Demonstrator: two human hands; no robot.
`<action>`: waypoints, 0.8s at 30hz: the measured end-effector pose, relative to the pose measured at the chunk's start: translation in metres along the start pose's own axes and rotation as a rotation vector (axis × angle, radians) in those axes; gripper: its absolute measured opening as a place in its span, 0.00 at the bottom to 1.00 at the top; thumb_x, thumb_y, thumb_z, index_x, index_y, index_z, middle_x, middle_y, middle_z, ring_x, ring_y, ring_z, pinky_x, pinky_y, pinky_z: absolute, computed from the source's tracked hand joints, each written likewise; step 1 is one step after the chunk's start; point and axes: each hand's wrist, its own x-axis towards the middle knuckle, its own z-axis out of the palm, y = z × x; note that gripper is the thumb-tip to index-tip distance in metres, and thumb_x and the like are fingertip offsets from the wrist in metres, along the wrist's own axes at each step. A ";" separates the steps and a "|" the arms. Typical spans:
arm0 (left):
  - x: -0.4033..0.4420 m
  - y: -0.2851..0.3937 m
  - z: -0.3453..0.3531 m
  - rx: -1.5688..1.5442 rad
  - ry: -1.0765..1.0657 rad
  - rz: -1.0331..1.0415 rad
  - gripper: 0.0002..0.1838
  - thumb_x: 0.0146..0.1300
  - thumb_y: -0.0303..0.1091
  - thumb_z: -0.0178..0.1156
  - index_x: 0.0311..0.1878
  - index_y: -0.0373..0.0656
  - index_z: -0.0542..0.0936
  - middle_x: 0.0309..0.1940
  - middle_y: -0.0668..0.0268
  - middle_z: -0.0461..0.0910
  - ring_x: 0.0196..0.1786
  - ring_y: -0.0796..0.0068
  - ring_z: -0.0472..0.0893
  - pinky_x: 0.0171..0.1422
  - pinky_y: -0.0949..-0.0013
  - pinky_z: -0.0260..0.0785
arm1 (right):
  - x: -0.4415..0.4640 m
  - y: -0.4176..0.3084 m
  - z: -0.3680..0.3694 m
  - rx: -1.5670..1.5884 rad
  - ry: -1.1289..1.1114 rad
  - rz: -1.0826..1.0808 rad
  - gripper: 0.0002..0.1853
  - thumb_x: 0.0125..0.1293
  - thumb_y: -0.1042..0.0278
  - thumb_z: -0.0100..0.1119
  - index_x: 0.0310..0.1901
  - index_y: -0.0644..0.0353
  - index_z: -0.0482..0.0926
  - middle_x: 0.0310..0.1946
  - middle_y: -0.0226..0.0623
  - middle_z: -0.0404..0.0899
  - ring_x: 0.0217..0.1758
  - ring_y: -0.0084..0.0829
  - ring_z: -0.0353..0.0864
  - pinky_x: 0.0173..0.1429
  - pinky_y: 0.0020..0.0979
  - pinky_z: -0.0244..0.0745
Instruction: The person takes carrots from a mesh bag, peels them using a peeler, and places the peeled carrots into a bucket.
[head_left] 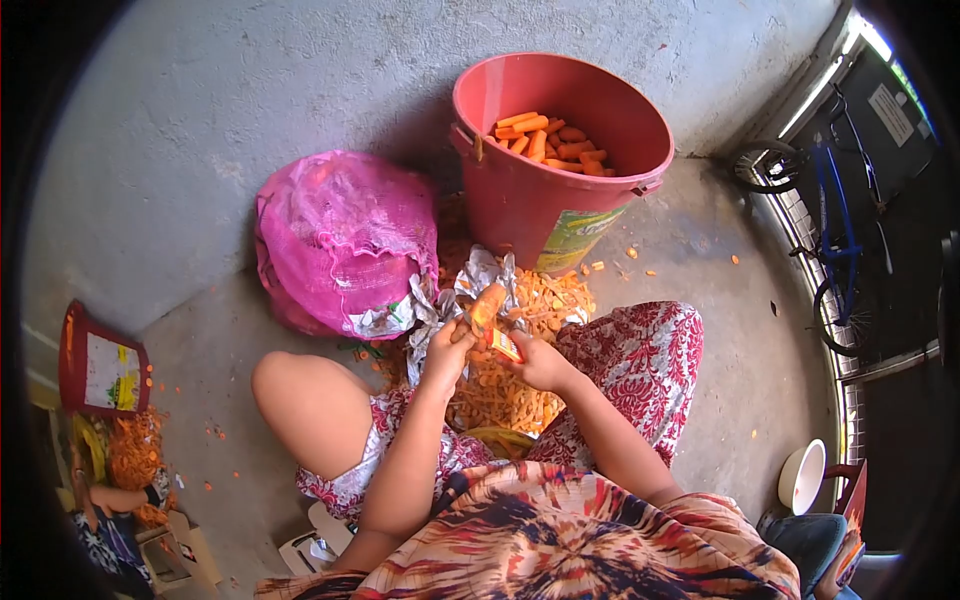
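My left hand [447, 352] is closed around the lower end of an orange carrot [487, 305], which points up and away from me. Close on its right, my right hand [540, 362] grips an orange-and-white tool [506, 346] against the carrot's side. The tool's working edge is too small to make out. Beneath both hands lies a heap of orange peelings [500, 396], with crumpled silvery sheeting [484, 272] behind it. A large red bucket [560, 210] holding peeled carrots [545, 142] stands beyond the heap.
A pink mesh sack [345, 240] stands left of the red bucket. Another red bucket [105, 365] and a person's arm [118, 497] are at the far left. A bicycle [835, 240] leans at the right, with a white bowl [802, 477] below it.
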 end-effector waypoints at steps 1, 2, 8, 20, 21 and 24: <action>0.001 -0.003 -0.002 0.025 -0.009 0.014 0.15 0.56 0.25 0.50 0.48 0.36 0.71 0.34 0.69 0.75 0.30 0.83 0.74 0.29 0.81 0.65 | 0.000 0.000 0.000 -0.016 0.008 0.027 0.20 0.55 0.57 0.54 0.43 0.63 0.67 0.27 0.49 0.74 0.33 0.43 0.74 0.38 0.35 0.67; 0.003 -0.007 -0.005 0.050 -0.018 0.029 0.15 0.57 0.25 0.50 0.48 0.37 0.71 0.34 0.69 0.75 0.30 0.83 0.74 0.29 0.81 0.64 | 0.000 0.000 0.000 -0.033 0.017 0.054 0.20 0.55 0.56 0.54 0.43 0.63 0.67 0.28 0.50 0.74 0.33 0.44 0.74 0.38 0.36 0.67; 0.000 -0.002 0.002 0.047 -0.025 -0.007 0.16 0.57 0.24 0.49 0.50 0.32 0.68 0.35 0.65 0.74 0.29 0.80 0.73 0.37 0.76 0.68 | 0.003 -0.002 -0.011 -0.224 0.125 0.182 0.22 0.53 0.52 0.54 0.40 0.63 0.65 0.30 0.51 0.75 0.37 0.49 0.74 0.40 0.41 0.68; 0.004 -0.004 -0.004 0.042 0.027 -0.020 0.16 0.58 0.27 0.50 0.50 0.35 0.69 0.37 0.67 0.75 0.30 0.80 0.74 0.32 0.78 0.65 | -0.002 0.012 -0.030 1.067 -0.254 0.217 0.12 0.60 0.59 0.48 0.34 0.59 0.66 0.15 0.28 0.64 0.12 0.20 0.62 0.17 0.19 0.56; 0.004 -0.003 -0.005 0.068 0.047 -0.001 0.17 0.58 0.28 0.51 0.51 0.37 0.69 0.38 0.68 0.75 0.31 0.81 0.74 0.31 0.79 0.63 | -0.005 0.011 -0.036 1.256 -0.331 0.149 0.12 0.59 0.59 0.49 0.34 0.58 0.65 0.14 0.28 0.64 0.12 0.20 0.62 0.16 0.20 0.57; 0.003 0.003 -0.010 0.066 0.118 0.010 0.18 0.57 0.27 0.52 0.52 0.36 0.69 0.39 0.67 0.75 0.31 0.81 0.74 0.33 0.79 0.65 | -0.001 0.009 -0.042 1.303 -0.165 0.101 0.13 0.58 0.58 0.49 0.34 0.59 0.65 0.15 0.28 0.64 0.12 0.20 0.62 0.15 0.20 0.58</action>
